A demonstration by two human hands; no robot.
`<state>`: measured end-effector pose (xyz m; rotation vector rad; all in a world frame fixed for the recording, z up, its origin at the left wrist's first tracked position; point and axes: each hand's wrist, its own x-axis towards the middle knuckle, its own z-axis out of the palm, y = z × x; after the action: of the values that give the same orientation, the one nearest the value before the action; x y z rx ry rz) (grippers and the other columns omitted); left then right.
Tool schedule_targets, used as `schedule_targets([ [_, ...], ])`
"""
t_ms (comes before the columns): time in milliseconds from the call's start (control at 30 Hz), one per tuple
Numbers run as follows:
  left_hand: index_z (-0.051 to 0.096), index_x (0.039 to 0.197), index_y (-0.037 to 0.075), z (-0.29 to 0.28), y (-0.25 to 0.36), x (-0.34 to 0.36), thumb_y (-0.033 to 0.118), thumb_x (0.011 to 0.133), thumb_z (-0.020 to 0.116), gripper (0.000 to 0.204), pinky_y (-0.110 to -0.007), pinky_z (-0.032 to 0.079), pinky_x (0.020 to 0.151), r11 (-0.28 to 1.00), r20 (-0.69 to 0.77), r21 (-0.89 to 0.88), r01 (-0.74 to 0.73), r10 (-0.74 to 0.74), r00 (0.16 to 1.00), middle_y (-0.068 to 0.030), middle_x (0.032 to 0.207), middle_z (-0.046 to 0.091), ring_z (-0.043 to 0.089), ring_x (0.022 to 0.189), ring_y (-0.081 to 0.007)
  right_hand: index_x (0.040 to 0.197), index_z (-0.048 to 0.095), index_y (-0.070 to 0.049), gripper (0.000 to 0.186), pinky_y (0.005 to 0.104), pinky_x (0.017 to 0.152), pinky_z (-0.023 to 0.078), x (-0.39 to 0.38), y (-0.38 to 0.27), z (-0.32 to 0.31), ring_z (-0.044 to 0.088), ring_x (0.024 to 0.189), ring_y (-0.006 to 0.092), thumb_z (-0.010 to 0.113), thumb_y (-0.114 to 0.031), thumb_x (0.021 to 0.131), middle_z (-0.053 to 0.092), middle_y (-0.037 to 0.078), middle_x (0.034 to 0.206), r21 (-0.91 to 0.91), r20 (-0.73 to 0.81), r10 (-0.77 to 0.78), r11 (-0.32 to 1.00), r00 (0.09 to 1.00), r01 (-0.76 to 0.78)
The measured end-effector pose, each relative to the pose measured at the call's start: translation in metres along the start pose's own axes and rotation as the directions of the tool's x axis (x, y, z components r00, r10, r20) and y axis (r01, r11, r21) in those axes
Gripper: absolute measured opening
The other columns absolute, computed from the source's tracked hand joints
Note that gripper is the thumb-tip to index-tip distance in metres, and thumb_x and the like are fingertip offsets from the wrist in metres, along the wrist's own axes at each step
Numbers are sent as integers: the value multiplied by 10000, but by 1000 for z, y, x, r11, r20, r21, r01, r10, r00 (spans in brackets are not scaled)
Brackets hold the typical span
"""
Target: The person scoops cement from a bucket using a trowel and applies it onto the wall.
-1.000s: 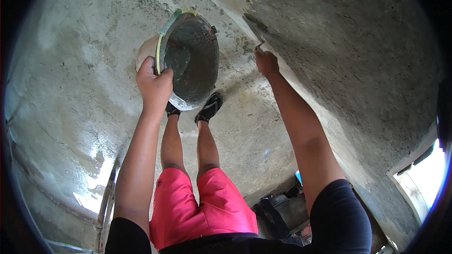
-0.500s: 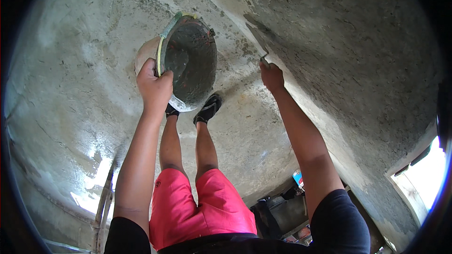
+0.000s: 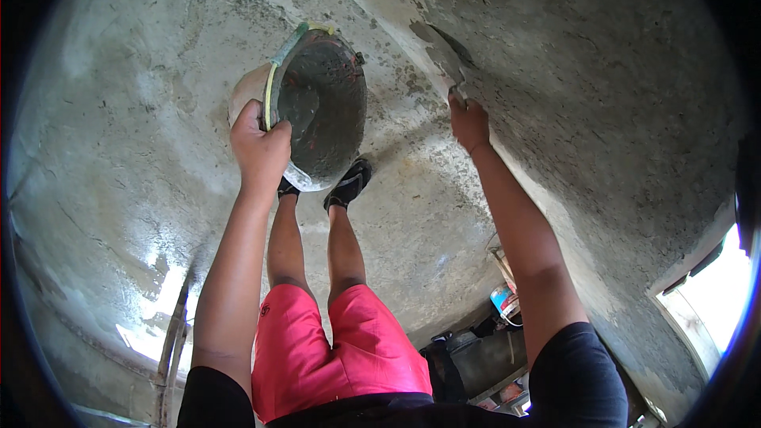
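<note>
Nearest, below the head camera, were the person's bright pink shorts (image 3: 341,349). Further out, the left hand (image 3: 260,147) was closed around the near rim of a round, pale-sided bucket (image 3: 248,89) with a yellow-and-green handle; it hung tilted above the feet, its mouth showing wet grey mix (image 3: 305,107). To its right, well apart, the right hand (image 3: 469,123) was closed around the handle of a grey metal trowel (image 3: 445,51), the blade against the rough grey wall (image 3: 587,87). Whether it pressed there could not be told. Beneath, black shoes (image 3: 349,184) stood on the blotchy concrete floor (image 3: 158,150).
</note>
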<state>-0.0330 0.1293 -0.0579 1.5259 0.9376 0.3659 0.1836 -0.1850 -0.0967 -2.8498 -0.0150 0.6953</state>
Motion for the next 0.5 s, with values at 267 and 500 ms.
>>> schedule_targets([
  [267,517,734,-1,6,-2,-3,-33,710,579,74,-291,406,558,998,8,-55,11,-10,1000,-23,647,511,451,611,-85,1076,665,30,576,472,919,498,23,-3,11,628,1084,433,563,-513,909,667,290,1088,-1,123,132,991,984,-133],
  [500,510,736,0,6,-6,-7,-25,708,580,79,-288,400,562,999,8,-39,15,-14,1000,-20,644,498,444,615,-88,1020,646,45,567,430,732,506,43,13,0,642,823,344,590,-510,916,662,225,907,-45,-49,50,998,998,-52],
])
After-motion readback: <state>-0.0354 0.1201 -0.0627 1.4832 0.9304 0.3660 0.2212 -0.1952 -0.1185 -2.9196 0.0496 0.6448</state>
